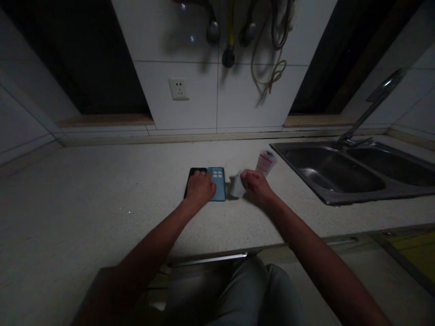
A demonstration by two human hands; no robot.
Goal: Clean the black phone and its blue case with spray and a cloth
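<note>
My left hand [200,186] rests on two flat things lying side by side on the counter: a black phone [192,174] and a blue phone case [219,181] with camera holes. Its fingers lie curled over both. My right hand [256,183] is closed on a white crumpled cloth or tissue [236,186] just right of the blue case. A small clear bottle [265,162] with a pink label lies tilted beyond my right hand.
A steel double sink [343,174] with a tap [374,106] fills the counter's right. A wall socket [179,89] and hanging cords [272,59] are on the tiled wall behind. Pale counter [84,199] stretches left.
</note>
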